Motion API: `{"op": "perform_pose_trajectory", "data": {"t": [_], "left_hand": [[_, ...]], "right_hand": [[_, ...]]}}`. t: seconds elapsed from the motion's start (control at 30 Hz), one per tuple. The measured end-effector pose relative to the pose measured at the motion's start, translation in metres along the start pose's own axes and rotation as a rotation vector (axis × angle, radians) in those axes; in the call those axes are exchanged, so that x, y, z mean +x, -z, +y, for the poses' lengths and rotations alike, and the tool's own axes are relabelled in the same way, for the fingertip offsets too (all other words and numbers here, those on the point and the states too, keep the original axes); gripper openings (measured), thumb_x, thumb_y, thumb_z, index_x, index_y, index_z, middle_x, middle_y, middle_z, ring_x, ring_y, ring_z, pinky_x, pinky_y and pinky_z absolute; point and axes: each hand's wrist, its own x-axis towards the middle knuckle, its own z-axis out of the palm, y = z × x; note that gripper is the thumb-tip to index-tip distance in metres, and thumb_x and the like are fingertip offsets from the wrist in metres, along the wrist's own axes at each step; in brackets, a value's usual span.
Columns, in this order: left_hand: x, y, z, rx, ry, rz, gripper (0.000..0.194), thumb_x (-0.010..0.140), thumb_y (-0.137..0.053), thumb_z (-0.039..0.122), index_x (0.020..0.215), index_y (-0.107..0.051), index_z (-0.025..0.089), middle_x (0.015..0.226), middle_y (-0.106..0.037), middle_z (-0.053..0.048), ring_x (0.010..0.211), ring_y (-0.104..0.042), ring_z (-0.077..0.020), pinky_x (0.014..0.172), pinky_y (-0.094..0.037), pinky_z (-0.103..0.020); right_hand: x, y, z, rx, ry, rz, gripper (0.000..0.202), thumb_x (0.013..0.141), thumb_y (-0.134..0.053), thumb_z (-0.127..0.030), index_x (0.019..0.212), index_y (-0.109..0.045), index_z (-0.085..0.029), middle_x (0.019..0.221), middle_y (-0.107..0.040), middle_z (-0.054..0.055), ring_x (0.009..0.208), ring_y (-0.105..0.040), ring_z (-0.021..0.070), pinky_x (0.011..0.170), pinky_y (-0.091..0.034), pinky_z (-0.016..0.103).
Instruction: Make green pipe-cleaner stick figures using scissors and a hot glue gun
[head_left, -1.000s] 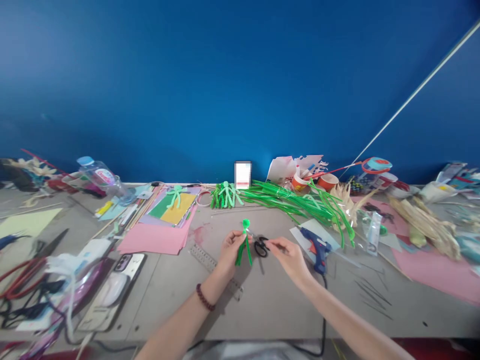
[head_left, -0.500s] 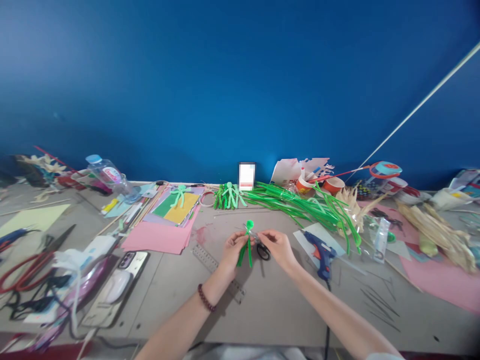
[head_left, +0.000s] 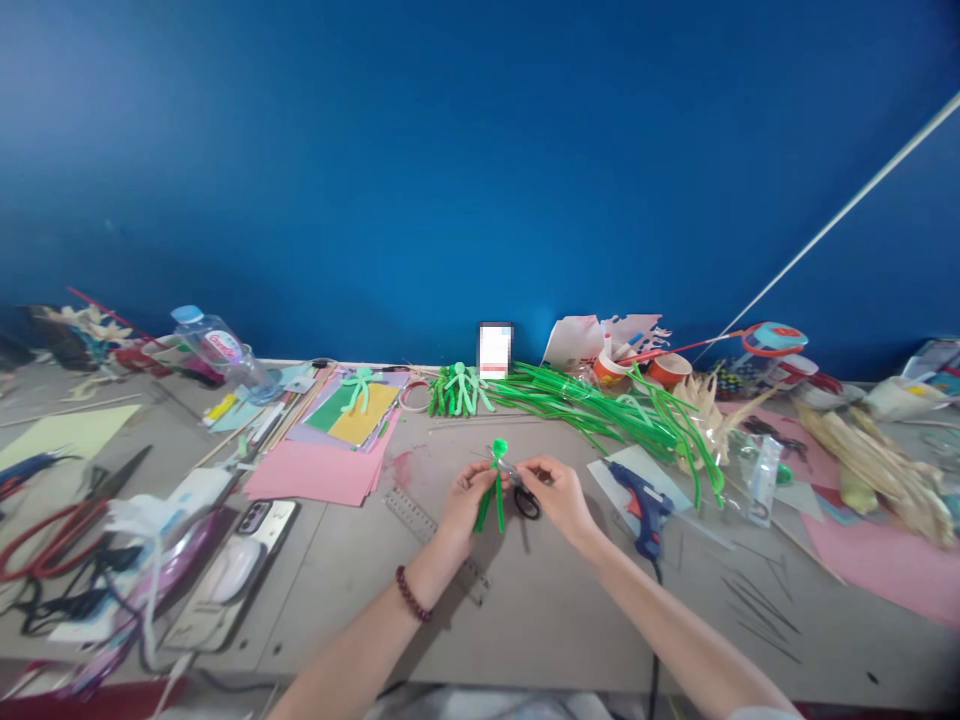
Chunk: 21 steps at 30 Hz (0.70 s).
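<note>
Pinched in my left hand is a small green pipe-cleaner figure, upright, with a looped head at the top and two legs hanging down. My right hand is closed on small scissors with black handle loops. Their silver blades point left and meet the figure just below its head; whether they touch it or cut into it is too small to tell. A clear ruler lies on the table partly under my left wrist.
Finished-looking green figures stand at the back beside a phone-like screen. Loose green pipe cleaners spread to the right. A blue glue gun with its cord lies right of my hand. Pink paper, a phone and large scissors are left.
Almost nothing differs. The scissors' blades show a little more plainly by the figure's neck, and both hands stay in place.
</note>
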Motion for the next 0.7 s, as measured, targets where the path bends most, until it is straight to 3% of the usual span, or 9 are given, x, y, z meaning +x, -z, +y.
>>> {"op": "perform_pose_trajectory", "data": {"t": [0.5, 0.7], "left_hand": [[-0.0022, -0.0019, 0.0020, 0.001, 0.026, 0.009, 0.029, 0.056, -0.079, 0.028, 0.074, -0.062, 0.014, 0.070, -0.071, -0.005, 0.061, -0.065, -0.0146, 0.066, -0.049, -0.026], [-0.0021, -0.0009, 0.0023, -0.046, 0.039, 0.004, 0.028, 0.058, -0.079, 0.027, 0.076, -0.062, 0.014, 0.068, -0.070, -0.003, 0.062, -0.065, -0.0140, 0.068, -0.049, -0.025]], "right_hand": [[-0.0002, -0.0018, 0.0061, -0.033, -0.017, 0.013, 0.024, 0.074, -0.057, -0.037, 0.067, -0.066, -0.016, 0.064, -0.064, 0.003, 0.056, -0.051, 0.0142, 0.057, -0.041, 0.026], [0.0018, 0.0008, 0.0039, 0.135, -0.070, -0.030, 0.030, 0.075, -0.055, -0.040, 0.082, -0.070, -0.015, 0.083, -0.069, 0.008, 0.072, -0.060, 0.0189, 0.065, -0.047, 0.029]]}}
